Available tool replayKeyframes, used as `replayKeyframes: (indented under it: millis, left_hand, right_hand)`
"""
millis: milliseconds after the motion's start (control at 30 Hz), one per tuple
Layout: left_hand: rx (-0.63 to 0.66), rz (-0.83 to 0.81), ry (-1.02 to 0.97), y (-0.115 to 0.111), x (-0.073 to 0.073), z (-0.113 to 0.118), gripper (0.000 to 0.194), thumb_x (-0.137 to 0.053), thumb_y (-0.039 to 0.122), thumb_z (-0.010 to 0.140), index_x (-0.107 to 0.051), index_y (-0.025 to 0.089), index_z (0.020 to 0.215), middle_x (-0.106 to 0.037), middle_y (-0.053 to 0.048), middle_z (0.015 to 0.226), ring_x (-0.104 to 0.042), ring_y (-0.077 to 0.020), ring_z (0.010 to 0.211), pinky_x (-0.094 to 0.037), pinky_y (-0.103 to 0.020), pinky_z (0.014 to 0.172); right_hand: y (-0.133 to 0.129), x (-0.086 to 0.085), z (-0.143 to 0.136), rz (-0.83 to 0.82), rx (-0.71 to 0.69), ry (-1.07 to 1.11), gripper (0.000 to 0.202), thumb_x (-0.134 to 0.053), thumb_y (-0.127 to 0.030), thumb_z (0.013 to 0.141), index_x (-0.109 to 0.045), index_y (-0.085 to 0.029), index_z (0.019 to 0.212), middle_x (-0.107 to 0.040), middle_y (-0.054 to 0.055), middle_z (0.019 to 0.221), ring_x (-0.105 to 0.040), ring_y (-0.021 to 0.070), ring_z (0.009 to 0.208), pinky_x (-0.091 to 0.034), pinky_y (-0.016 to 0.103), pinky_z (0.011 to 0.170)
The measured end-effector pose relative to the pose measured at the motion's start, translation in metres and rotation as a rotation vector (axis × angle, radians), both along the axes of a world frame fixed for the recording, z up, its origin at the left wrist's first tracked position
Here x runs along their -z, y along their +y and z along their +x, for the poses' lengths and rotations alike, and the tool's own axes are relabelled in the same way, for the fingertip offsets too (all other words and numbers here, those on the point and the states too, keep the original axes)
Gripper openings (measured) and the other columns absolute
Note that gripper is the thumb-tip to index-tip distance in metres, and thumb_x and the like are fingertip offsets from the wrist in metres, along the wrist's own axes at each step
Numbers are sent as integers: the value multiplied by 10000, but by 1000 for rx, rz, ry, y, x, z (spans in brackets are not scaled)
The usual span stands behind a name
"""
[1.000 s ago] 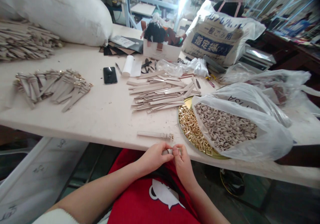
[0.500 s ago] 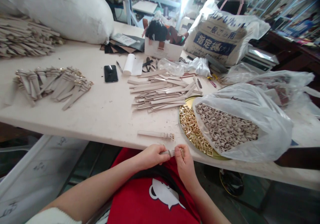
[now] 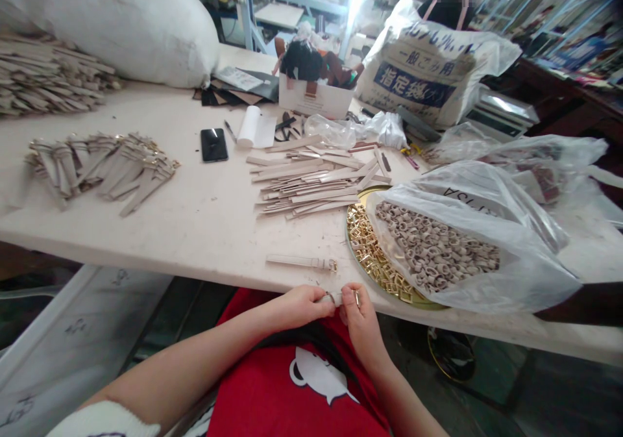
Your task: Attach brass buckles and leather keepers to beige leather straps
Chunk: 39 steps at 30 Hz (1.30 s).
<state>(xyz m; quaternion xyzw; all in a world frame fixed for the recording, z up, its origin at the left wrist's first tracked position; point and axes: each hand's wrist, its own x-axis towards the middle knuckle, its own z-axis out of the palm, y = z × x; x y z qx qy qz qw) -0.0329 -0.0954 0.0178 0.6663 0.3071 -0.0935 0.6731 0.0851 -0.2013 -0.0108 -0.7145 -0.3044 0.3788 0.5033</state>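
Head view. The left hand (image 3: 306,302) is closed in a narrow pinch on one end of a pale strap (image 3: 339,299). The right hand (image 3: 359,313) grips the same strap near its other end, thumb on top; a gold buckle (image 3: 357,299) shows at its fingers. The strap is held just off the counter (image 3: 204,229), above the lap, with a short length exposed between the hands. A band at the left fingertips looks like a loop; the fingers hide too much to confirm.

A second strap (image 3: 298,262), buckled, lies flat near the counter's edge, just beyond the hands. To the right, buckles (image 3: 372,252) fill part of a tray (image 3: 431,306), beside a bag (image 3: 530,284) of loops (image 3: 438,249).

Assessment: the step appears to be seating the loop along the strap. Sound practice would be to steady the buckle end with the right hand, keep the strap taut and untwisted, and ease the loop evenly, without creasing the strap or marking its surface.
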Motion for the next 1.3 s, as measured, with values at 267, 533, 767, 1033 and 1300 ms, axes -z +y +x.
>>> replayKeyframes:
  millis: [267, 533, 767, 1033, 1300]
  left_hand:
    - [-119, -164, -49, -8, 17, 2, 264, -507, 392, 701, -559, 133, 699, -426, 51, 545, -342, -78, 509, -294, -202, 509]
    - [89, -42, -18, 1, -9, -7, 385, -348, 475, 812, -542, 144, 789, -431, 48, 540, -391, -77, 467, -324, -191, 474]
    - [154, 69, -7, -1, -9, -11, 432, -287, 468, 842, -481, 155, 618, -466, 26, 518, -415, -83, 455, -327, -196, 466]
    - [152, 102, -69, 4, -18, -13, 375, -341, 450, 825, -490, 158, 641, -513, 19, 568, -474, -94, 508, -362, -198, 513]
    - [159, 166, -60, 2, -18, -11, 355, -313, 398, 824, -519, 156, 668, -530, 7, 578, -490, -108, 519, -360, -203, 514]
  right_hand:
    - [2, -3, 1, -27, -52, 121, 291, -402, -503, 830, -415, -214, 800, -290, -86, 525, -290, 85, 434, -244, 208, 398]
    - [-1, -5, 6, 11, -190, -151, 246, -409, -428, 847, -462, -203, 763, -442, -36, 594, -428, 120, 553, -352, 239, 521]
    - [-6, -10, 10, 31, -355, -253, 170, -407, -351, 858, -485, -203, 824, -538, -9, 653, -494, 143, 598, -380, 262, 572]
    - [-4, -4, 7, 33, -283, -311, 171, -387, -337, 867, -490, -201, 880, -519, -13, 652, -487, 144, 584, -370, 261, 556]
    - [-3, -10, 4, 63, -330, -239, 235, -360, -347, 882, -497, -195, 999, -596, 23, 758, -560, 167, 695, -406, 269, 606]
